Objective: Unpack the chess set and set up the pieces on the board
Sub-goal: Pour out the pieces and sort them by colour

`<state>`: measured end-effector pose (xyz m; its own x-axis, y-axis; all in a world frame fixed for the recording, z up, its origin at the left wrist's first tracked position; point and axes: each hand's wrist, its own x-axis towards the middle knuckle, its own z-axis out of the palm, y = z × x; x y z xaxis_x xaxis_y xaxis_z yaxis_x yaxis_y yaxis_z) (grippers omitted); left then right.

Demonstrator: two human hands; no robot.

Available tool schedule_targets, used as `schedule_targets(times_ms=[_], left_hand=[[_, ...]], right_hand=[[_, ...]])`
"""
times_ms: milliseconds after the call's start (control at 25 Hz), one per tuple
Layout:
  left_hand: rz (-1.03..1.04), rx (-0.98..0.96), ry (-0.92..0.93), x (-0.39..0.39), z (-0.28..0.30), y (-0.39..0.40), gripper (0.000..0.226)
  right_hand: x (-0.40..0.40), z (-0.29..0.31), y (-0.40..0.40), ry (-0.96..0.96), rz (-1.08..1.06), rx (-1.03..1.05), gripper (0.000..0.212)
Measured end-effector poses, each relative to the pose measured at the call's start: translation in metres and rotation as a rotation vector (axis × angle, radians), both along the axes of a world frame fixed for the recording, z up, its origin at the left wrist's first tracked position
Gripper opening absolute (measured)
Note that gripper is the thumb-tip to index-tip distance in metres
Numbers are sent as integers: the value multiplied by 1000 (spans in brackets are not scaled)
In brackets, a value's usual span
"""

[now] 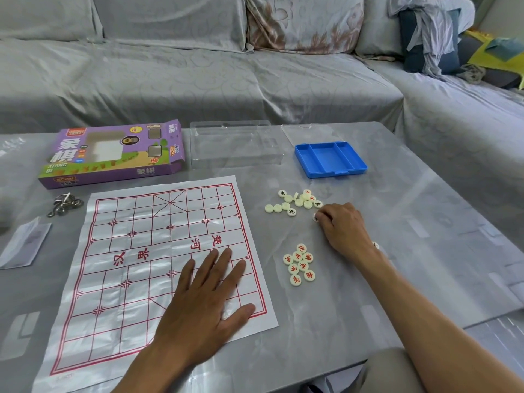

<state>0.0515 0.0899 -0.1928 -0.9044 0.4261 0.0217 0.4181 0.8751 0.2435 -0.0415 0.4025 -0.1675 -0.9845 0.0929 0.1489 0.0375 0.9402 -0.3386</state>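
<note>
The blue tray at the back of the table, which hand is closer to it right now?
Right. The right hand pinches a piece just in front of the blue tray, beside the far pile. The left hand lies flat on the paper board, farther off.

1. The paper xiangqi board (158, 268) lies flat on the surface (382, 279), left of centre.
2. At 11 o'clock from the board lies the xiangqi box (113, 154); a clear lid (235, 144) sits at 12 o'clock, and an open tray (330, 158) lies right of the lid.
3. A loose pile of pieces (295, 201) lies at 2 o'clock from the board; a tighter cluster of pieces (300, 263) lies at 3 o'clock.
4. The left hand (204, 302) rests on the board; the right hand (340, 225) sits between the two groups, fingertips on one piece.
5. A metal ring puzzle (65, 204) lies at 10 o'clock.
</note>
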Motion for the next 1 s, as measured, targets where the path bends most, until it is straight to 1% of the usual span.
schedule_targets(times_ms=[120,280,360,480,560,640,680,720,760,840,920,1000], left_hand=[[6,0,-14,1,1,0,77],[9,-9,-25,0,0,0,76],[9,-13,-30,0,2,0,76],[4,-17,-52,1,6,0,79],[2,-38,-74,1,9,1,81],[5,-33,-76,1,9,1,82],[5,-24,-75,1,10,1,81],[5,-24,-75,1,10,1,81],[2,-31,-74,1,10,1,81],[-4,-41,-66,2,8,1,81],[7,-14,-53,1,7,0,80],[5,-19,-55,1,7,0,80]], right_hand=[[1,-1,0,6,-59,-33,26],[0,0,1,17,-113,-16,18],[2,2,-1,17,-77,-41,15],[6,7,-11,6,66,-46,15],[6,12,-14,-10,94,40,14],[8,18,-8,-33,2,145,14],[11,19,-2,-30,-49,159,15],[15,20,2,-17,-62,127,18],[19,20,4,-14,-30,67,23],[21,18,0,-54,99,13,35],[19,14,-5,-63,141,40,36],[16,15,-4,2,78,-11,32]])
